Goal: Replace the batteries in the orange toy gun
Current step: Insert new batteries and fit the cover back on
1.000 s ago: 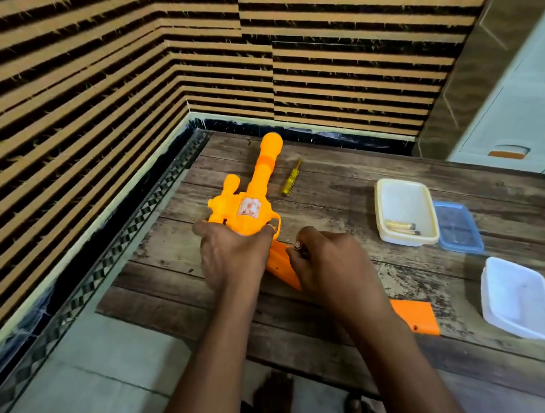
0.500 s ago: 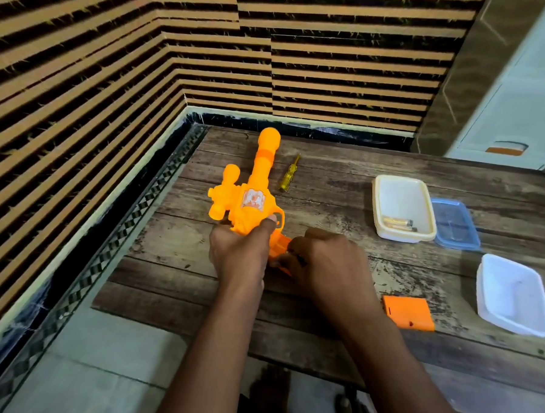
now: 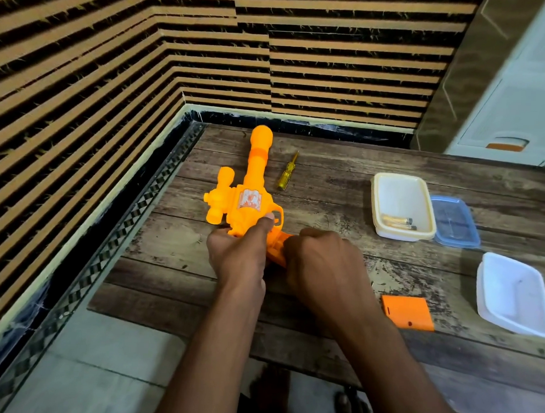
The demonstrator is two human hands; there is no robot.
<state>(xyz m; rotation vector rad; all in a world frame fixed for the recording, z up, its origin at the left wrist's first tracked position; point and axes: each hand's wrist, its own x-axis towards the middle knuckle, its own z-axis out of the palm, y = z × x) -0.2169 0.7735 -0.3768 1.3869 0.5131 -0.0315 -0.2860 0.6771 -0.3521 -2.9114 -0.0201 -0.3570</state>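
Orange plastic is what both hands are working on: the toy gun (image 3: 249,202) is lying on the wooden table (image 3: 329,184), barrel pointing away toward the wall. The left hand (image 3: 237,255) is gripping the gun's body, thumb pressing near the trigger guard. The right hand (image 3: 321,265) is curling round the grip just beside it; whether it is pinching a battery I cannot tell. The battery cover (image 3: 407,312) is lying off to the gun's right, so the compartment looks open. Two batteries (image 3: 398,221) are resting in the cream tub (image 3: 403,184) farther right. Next comes seating cells, then refitting the cover with the screwdriver (image 3: 286,173).
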